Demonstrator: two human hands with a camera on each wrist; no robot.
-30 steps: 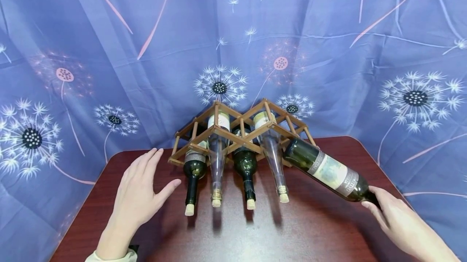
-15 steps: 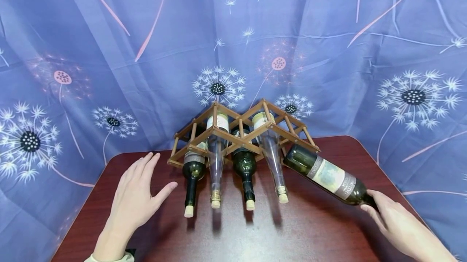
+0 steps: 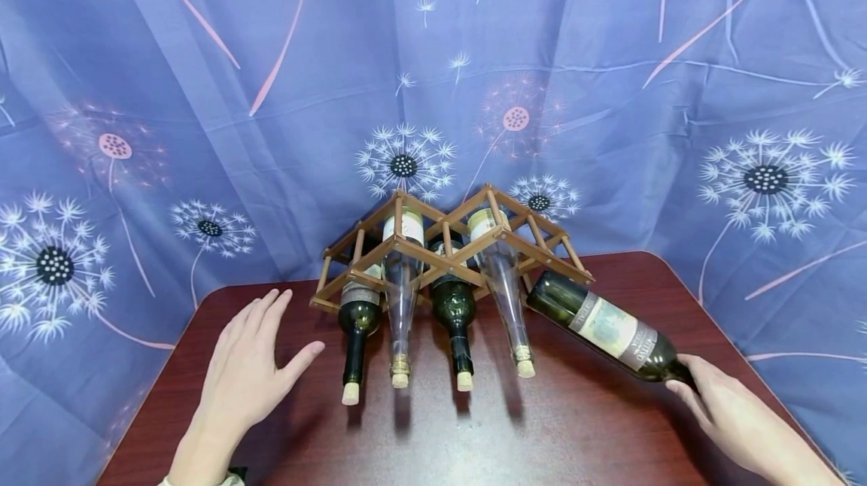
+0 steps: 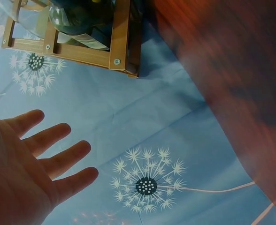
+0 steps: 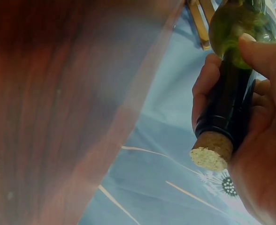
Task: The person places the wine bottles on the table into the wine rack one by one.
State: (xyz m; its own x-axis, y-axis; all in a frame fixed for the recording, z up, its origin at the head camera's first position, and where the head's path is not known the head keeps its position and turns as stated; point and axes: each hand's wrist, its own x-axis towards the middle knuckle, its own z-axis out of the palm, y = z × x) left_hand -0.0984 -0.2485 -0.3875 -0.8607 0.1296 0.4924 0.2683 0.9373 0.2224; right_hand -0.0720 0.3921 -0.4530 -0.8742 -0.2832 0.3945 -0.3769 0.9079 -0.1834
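Observation:
My right hand (image 3: 728, 407) grips a dark green wine bottle (image 3: 612, 326) by its neck. The bottle tilts, its base up against the right end of the wooden wine rack (image 3: 463, 271). In the right wrist view, fingers and thumb wrap the black neck, and a cork (image 5: 212, 151) plugs its mouth. My left hand (image 3: 244, 381) is held with its fingers spread, left of the rack and touching nothing. Two green bottles (image 3: 361, 313) and two clear bottles (image 3: 504, 283) lie in the rack, corked necks pointing toward me. The rack hides their bases in part.
The rack stands at the back of a dark red wooden table (image 3: 542, 441). Behind it hangs a blue curtain (image 3: 609, 95) with dandelion prints, close to the table's rear edge. The corked necks stick out over the tabletop in front of the rack.
The green bottle in my right hand has dipped slightly, its base now a little lower beside the rack's right end. My left hand has drifted slightly down and left. The racked bottles stay put.

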